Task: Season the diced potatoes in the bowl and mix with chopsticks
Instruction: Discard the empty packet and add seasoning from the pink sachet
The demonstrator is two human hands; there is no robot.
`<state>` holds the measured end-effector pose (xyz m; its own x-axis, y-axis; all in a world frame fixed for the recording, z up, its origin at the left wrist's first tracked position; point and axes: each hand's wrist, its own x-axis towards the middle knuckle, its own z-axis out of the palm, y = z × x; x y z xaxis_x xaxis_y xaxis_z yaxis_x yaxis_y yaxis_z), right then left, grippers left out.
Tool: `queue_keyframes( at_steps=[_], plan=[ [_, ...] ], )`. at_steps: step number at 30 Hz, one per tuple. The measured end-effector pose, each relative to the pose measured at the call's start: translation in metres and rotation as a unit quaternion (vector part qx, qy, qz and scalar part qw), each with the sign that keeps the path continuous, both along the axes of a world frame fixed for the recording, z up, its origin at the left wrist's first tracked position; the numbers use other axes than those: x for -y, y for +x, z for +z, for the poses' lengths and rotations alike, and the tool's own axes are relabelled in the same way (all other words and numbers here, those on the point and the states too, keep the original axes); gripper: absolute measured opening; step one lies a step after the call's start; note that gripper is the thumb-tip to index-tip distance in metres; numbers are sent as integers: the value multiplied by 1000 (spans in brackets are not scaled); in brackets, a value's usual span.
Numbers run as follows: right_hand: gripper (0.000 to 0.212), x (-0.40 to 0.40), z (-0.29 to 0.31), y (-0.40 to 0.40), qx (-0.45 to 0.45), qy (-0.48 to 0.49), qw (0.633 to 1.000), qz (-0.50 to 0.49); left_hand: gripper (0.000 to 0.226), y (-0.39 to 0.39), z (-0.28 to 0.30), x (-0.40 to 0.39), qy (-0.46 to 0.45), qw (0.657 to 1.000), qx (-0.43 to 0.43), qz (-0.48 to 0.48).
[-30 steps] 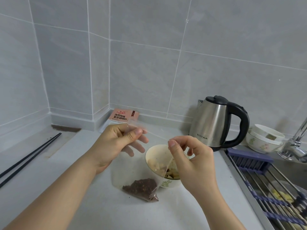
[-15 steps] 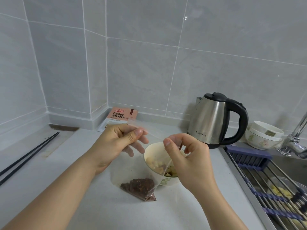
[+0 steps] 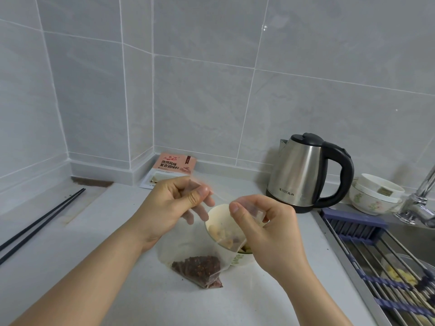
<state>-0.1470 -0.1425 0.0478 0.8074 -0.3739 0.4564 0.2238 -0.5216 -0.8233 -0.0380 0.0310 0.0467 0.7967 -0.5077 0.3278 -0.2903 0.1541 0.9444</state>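
A clear plastic bag (image 3: 188, 245) with dark red-brown spice (image 3: 197, 269) in its bottom corner hangs in front of me. My left hand (image 3: 169, 208) pinches the bag's top left edge. My right hand (image 3: 263, 229) pinches the top right edge, above the bowl. The white bowl (image 3: 237, 258) of diced potatoes (image 3: 221, 234) stands on the counter behind the bag, half hidden by my right hand. Two black chopsticks (image 3: 42, 222) lie on the counter far to the left.
A pink seasoning packet (image 3: 169, 168) leans against the back wall. A steel kettle (image 3: 303, 172) stands at the right. Stacked white bowls (image 3: 374, 196), a tap (image 3: 421, 203) and a sink rack (image 3: 388, 267) with food pieces lie further right.
My two hands have kept their pinch on the bag's top edge, the right one shifting slightly. The bag hangs in the same place beside the bowl.
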Motion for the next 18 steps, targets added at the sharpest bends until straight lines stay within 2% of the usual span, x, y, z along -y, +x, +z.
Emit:
queue_keyframes(
  at_steps=[6,18],
  plan=[
    [13,1,-1,-1,18,0,1000,-7,26,-1,0,1,-1,1000,11,-14],
    [12,-2,4,-3,-1,20,1000,11,24,-5,1,4,9,998,63,-3]
  ],
)
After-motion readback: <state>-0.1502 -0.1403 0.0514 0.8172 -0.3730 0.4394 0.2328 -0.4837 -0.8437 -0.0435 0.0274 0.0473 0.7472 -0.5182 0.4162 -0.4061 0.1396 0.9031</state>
